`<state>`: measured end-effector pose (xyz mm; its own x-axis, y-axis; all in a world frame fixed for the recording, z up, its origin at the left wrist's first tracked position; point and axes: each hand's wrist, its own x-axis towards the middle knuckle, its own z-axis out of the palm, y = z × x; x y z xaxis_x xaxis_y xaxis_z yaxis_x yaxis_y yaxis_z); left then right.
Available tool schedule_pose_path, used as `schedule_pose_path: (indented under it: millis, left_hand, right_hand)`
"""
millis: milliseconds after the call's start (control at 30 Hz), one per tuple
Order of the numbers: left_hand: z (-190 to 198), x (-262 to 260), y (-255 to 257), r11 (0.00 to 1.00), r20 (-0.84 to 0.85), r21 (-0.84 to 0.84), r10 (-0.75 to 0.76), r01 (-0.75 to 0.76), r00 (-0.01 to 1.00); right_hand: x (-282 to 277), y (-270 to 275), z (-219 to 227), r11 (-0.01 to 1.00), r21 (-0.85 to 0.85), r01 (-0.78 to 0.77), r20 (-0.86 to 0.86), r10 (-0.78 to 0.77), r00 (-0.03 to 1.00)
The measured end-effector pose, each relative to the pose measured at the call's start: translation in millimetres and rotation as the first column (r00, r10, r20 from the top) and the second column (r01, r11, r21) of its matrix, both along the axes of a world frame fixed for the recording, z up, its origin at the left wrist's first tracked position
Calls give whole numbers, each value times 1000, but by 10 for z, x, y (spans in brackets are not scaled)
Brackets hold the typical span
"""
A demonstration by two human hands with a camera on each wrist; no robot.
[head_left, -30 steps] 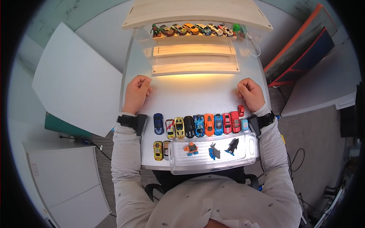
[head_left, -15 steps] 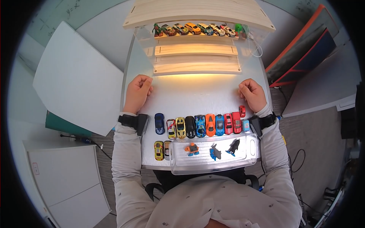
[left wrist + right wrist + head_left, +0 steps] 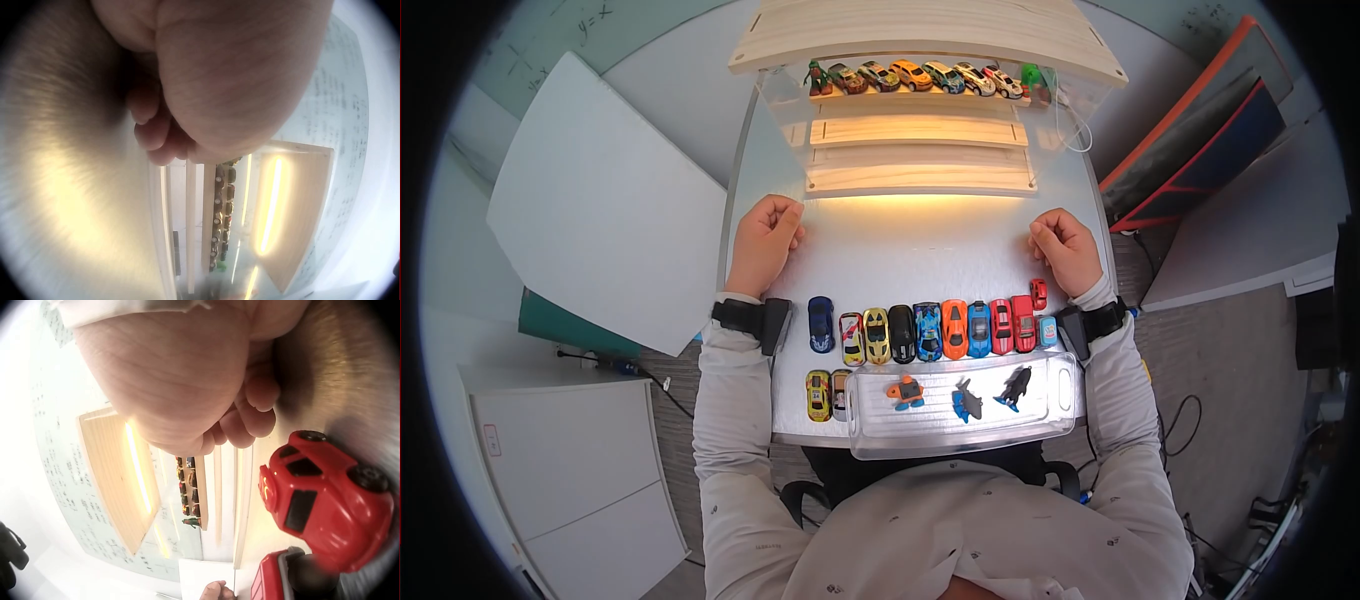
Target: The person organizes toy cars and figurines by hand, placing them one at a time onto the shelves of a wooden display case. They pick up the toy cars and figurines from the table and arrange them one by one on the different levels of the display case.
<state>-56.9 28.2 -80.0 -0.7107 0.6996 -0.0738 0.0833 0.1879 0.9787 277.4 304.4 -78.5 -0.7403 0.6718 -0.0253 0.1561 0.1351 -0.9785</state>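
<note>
My left hand (image 3: 766, 245) rests on the table (image 3: 900, 240) at its left side, fingers loosely curled around nothing. On the right side lies my right hand (image 3: 1067, 248), also loosely curled and holding nothing. Just below it in the head view is a small red car (image 3: 1038, 293), which looks large beside the hand in the right wrist view. A row of toy cars, among them a blue one (image 3: 821, 324) and an orange one (image 3: 954, 329), spans the near part of the table. Closer to the body, a clear tray (image 3: 930, 439) holds an orange-and-grey figure (image 3: 906, 393) and two dark figures.
At the back stands a lit wooden shelf unit (image 3: 920, 180) with clear sides. Its upper level carries several toy cars and a green figure (image 3: 817, 78). A white cable (image 3: 1072, 125) hangs at its right. Left of the tray sits a yellow car (image 3: 818, 396).
The head view has shifted slightly. Both hands stay in place on the table, and no toy has moved.
</note>
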Motion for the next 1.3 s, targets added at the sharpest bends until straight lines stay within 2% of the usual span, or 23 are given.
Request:
schedule_pose_path:
  millis: [333, 567, 1300]
  left_hand:
    - [3, 9, 2, 1000, -50, -18, 14, -15, 999]
    - [-11, -3, 10, 999, 7, -33, 28, -28, 1000]
    - [-65, -41, -2, 1000, -4, -15, -4, 4, 1000]
  right_hand:
    - [9, 20, -19, 1000, 12, -3, 8, 3, 1000]
    - [14, 31, -36, 1000, -4, -3, -4, 3, 1000]
    - [39, 74, -132, 1000, -4, -4, -27, 4, 1000]
